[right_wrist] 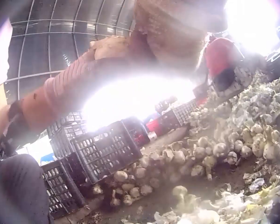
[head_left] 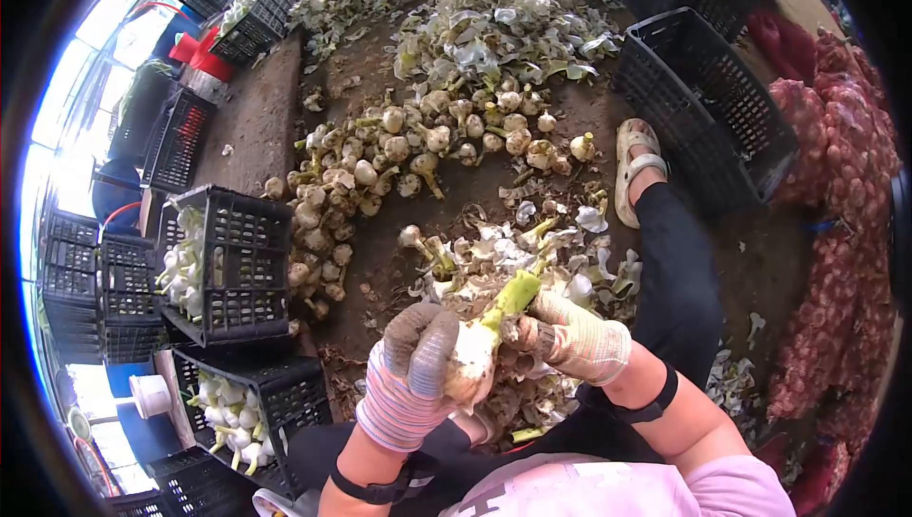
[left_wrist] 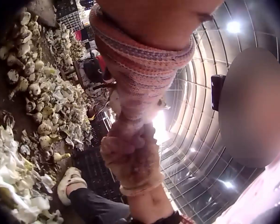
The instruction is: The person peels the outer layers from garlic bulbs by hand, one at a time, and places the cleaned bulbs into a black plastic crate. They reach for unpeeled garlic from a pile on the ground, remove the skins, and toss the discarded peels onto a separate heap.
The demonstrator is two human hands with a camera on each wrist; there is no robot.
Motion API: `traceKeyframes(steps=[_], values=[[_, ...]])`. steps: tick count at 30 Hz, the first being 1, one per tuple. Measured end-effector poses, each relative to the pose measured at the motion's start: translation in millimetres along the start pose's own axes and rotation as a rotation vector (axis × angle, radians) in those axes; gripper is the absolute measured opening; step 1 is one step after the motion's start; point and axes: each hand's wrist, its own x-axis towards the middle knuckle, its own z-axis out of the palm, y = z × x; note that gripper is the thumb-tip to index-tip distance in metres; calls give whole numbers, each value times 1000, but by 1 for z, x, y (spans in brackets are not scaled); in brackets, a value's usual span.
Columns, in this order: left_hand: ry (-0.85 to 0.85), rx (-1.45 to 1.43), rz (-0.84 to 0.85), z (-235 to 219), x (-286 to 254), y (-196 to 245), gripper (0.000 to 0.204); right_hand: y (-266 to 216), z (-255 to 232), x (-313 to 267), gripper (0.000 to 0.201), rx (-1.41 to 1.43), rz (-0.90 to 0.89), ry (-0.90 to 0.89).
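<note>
In the head view a whitish garlic bulb [head_left: 470, 365] with a cut green stem [head_left: 513, 296] is held up over a pile of peelings [head_left: 489, 256]. My left hand [head_left: 413, 374], in a striped, soil-stained knit glove, grips the bulb from the left. From the right, my gloved right hand [head_left: 579, 336] pinches the garlic's outer skin beside the stem, its dirty fingertips curled in close. Both gloves meet in the left wrist view, the right hand [left_wrist: 133, 163] below the left hand [left_wrist: 135, 98]; the bulb is mostly hidden there.
Unpeeled garlic bulbs [head_left: 394, 142] lie in an arc ahead, before a heap of skins [head_left: 503, 18]. Black crates with trimmed garlic [head_left: 233, 417] stand at left. An open black crate [head_left: 703, 113] and red net sacks [head_left: 826, 260] line the right, near a sandalled foot [head_left: 636, 170].
</note>
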Motion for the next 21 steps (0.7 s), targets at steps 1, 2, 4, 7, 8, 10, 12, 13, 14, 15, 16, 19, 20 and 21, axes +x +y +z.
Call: traceKeyframes(steps=[1,2,4,7,8,10,12,13,14,15,16,19,20,21], values=[[23,36,-17,-2,-1,5,74,1,2,-2,53,1,-1,-7],[25,41,-16,-2,-4,8,74,1,4,-4,52,-5,-1,-36],[109,-48,-172,0,-9,10,75,4,6,-5,51,-19,-3,-66],[84,-260,-395,0,-8,20,73,22,9,7,54,13,-121,21],[45,-469,-581,2,-11,19,71,22,8,6,54,13,-123,25],[82,-713,-557,11,-25,6,52,16,8,3,53,-35,-84,-39],[182,-2050,-710,19,-25,2,56,29,-4,11,50,-84,-126,-141],[153,-1891,-897,20,-24,-5,62,29,-5,14,47,-78,-119,-118],[122,-1720,-1072,23,-24,-14,68,27,-3,16,45,-71,-113,-95],[139,-1522,-1156,28,-23,-23,69,23,1,11,41,-18,-99,3],[212,-1304,-1008,24,-17,-12,65,24,2,13,41,-21,-94,3],[223,-981,-830,47,-21,-7,81,32,4,18,34,-177,-101,78],[331,-886,-710,53,-25,-4,89,37,5,19,31,-175,-57,40],[318,-877,-733,52,-27,-5,93,41,0,23,31,-159,3,16]])
